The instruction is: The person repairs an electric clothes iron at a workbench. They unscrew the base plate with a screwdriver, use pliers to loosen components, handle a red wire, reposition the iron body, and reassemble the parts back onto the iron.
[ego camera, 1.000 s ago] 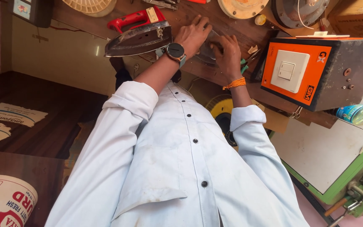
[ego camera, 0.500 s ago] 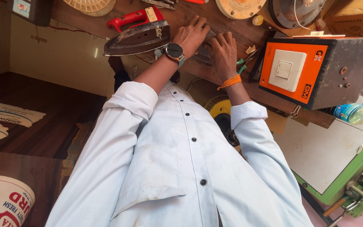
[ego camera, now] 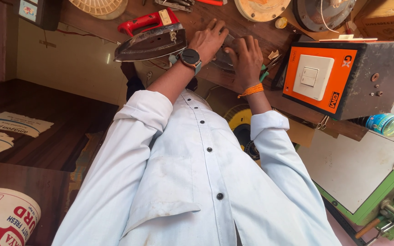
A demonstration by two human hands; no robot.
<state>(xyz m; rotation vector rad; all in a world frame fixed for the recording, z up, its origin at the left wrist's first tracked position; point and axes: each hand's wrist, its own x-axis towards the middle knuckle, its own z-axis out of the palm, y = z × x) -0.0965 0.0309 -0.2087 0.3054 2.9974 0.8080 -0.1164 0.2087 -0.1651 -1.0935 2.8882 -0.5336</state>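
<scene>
Little has shifted in the last second: I see my left hand (ego camera: pixel 209 40) and right hand (ego camera: pixel 246 58) still flat, each grip spread apart, pressing the grey metal piece (ego camera: pixel 225 58) between them on the worktop (ego camera: pixel 215 13), right of the iron (ego camera: pixel 151 43).

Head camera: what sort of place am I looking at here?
Most likely a small electrical repair workshop. Both hands, left hand and right hand, rest on a cluttered wooden workbench beside a clothes iron, an orange-faced switch box and round appliance parts.
</scene>
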